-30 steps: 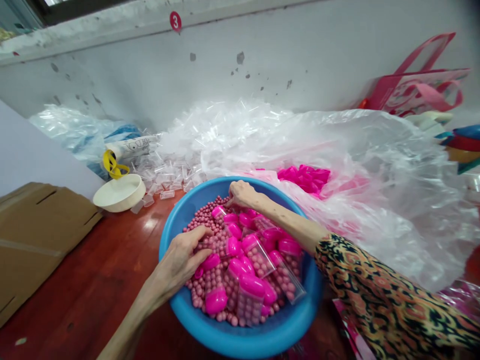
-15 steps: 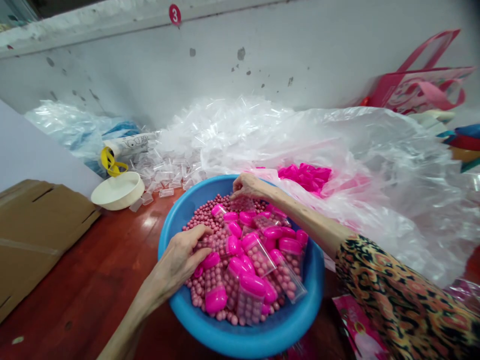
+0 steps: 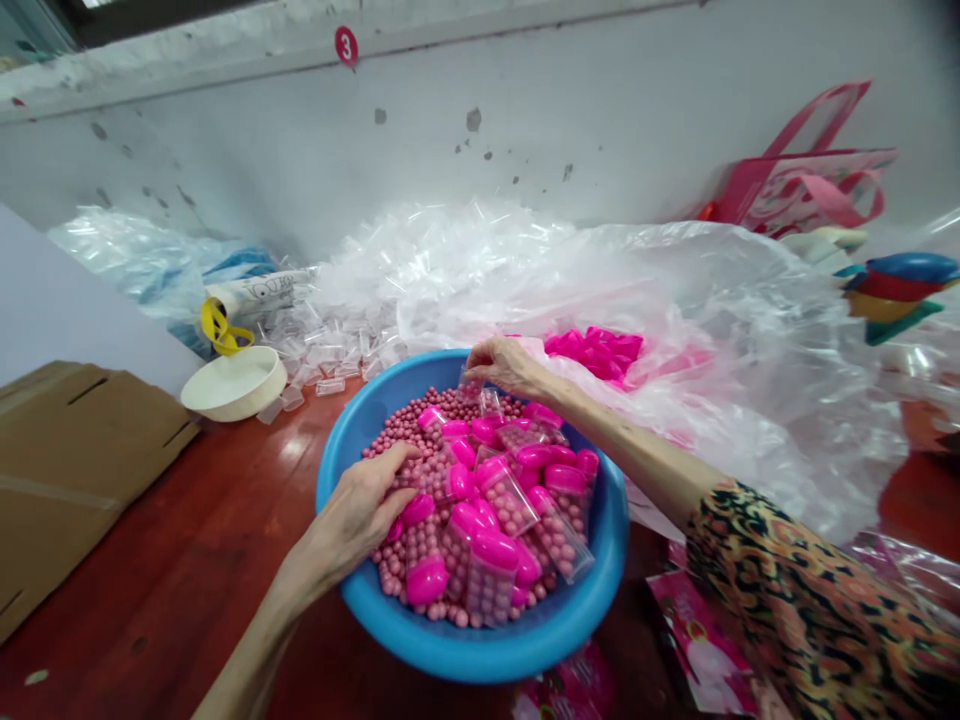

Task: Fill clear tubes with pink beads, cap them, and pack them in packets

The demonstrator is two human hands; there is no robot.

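Pinching a clear container (image 3: 467,390) inside the blue basin's (image 3: 480,660) far rim, the right hand (image 3: 511,366) could drop it among the beads (image 3: 405,425) should its fingers slip on smooth plastic. Left hand (image 3: 360,505): fingers curled, grip impossible to tell. One basin, over a dozen overlapping pink caps (image 3: 427,580), countless beads.

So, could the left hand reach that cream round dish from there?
Probably yes: the left hand would need to clear the blue basin's rim, but only red tabletop seems to lie between that rim and the cream dish.
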